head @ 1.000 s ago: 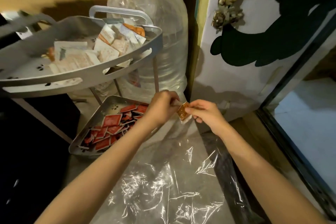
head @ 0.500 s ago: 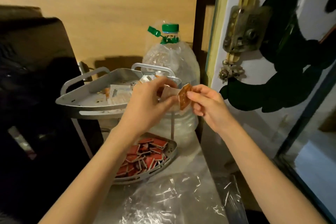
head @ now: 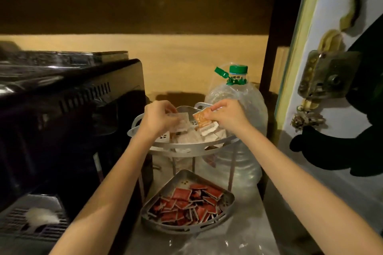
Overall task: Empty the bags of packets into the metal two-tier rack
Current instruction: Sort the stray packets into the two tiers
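Both hands work over the upper tier (head: 187, 152) of the metal two-tier rack. The right hand (head: 224, 115) pinches an orange packet (head: 200, 120) by its upper edge between thumb and curled fingers; the packet hangs just above the pale packets (head: 189, 137) already heaped below the grip. The left hand (head: 158, 119), beside it, has its fingers curled onto a pale packet (head: 182, 119) at the heap's near-left side. The packets look light, thin and pliable, probably slick-skinned, so an edge or corner pinch should serve better than a flat grasp. Beneath both grips the lower tier (head: 228, 205) holds red packets (head: 182, 193). Room is tight: a dark appliance (head: 68, 114) stands left of the left hand, a large water bottle (head: 246, 122) just behind the right hand, and the tier's raised rim and handles bound the drop zone.
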### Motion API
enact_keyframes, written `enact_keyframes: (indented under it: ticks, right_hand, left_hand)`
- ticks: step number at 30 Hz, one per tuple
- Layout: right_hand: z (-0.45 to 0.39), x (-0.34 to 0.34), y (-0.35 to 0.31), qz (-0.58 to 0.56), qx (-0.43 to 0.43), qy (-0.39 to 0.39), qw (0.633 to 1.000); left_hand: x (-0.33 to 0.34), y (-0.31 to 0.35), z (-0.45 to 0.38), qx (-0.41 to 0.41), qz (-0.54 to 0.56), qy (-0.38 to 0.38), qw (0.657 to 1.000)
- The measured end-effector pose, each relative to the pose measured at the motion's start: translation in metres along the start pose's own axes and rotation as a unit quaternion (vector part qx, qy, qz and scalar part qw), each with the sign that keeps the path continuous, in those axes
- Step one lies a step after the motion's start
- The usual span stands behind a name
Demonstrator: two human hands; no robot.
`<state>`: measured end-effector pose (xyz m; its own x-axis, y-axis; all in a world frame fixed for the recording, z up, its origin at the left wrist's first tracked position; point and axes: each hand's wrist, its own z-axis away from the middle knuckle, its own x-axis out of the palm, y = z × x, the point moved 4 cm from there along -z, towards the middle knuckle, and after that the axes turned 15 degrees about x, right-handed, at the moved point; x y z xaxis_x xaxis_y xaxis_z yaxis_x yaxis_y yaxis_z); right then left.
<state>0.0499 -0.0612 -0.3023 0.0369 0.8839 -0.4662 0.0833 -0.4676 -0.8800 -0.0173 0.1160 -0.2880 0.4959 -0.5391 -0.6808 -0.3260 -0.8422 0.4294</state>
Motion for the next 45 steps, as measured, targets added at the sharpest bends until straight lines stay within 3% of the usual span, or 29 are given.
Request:
enact_keyframes:
  ticks: [3, 5, 13, 17, 19, 22, 24, 29, 33, 37, 41, 45]
  right_hand:
    - [0.003, 0.012, -0.004, 0.185, -0.025, 0.022, 0.982]
    - [0.007, 0.018, -0.007, 0.234, -0.035, 0.012, 0.972]
    - [0.007, 0.036, -0.011, 0.229, -0.073, -0.05, 0.969]
    - [0.008, 0.029, -0.008, 0.2, -0.075, -0.055, 0.975]
    - [0.011, 0.02, -0.009, 0.168, -0.08, -0.052, 0.981]
    - [0.022, 0.0, -0.009, 0.116, -0.093, -0.042, 0.988]
    - [0.033, -0.015, -0.006, 0.07, -0.093, -0.038, 0.992]
    - [0.068, -0.053, 0.025, -0.016, -0.077, 0.015, 0.997]
    - [0.097, -0.073, 0.095, -0.039, -0.002, 0.096, 0.995]
    - [0.127, -0.072, 0.198, -0.005, 0.167, 0.063, 0.984]
    - [0.167, -0.066, 0.296, 0.015, 0.371, 0.019, 0.928]
    - [0.202, -0.054, 0.349, 0.014, 0.505, -0.035, 0.862]
  left_hand:
    - [0.011, -0.014, 0.003, -0.04, -0.005, -0.064, 0.997]
    - [0.015, -0.02, 0.003, -0.049, -0.016, -0.089, 0.995]
    - [0.016, -0.026, 0.002, -0.062, -0.094, -0.139, 0.984]
    - [0.011, -0.014, 0.004, -0.049, -0.11, -0.11, 0.987]
    - [0.006, -0.002, 0.005, -0.008, -0.108, -0.063, 0.992]
    - [0.002, 0.03, 0.012, 0.15, -0.031, 0.001, 0.988]
    - [0.006, 0.052, 0.024, 0.238, 0.025, 0.005, 0.971]
    - [0.048, 0.08, 0.068, 0.282, 0.14, -0.042, 0.948]
    - [0.099, 0.066, 0.116, 0.201, 0.203, -0.104, 0.953]
    - [0.157, 0.029, 0.178, 0.131, 0.117, -0.199, 0.964]
    - [0.203, -0.01, 0.247, 0.085, -0.04, -0.35, 0.932]
    - [0.222, -0.025, 0.282, 0.058, -0.11, -0.391, 0.912]
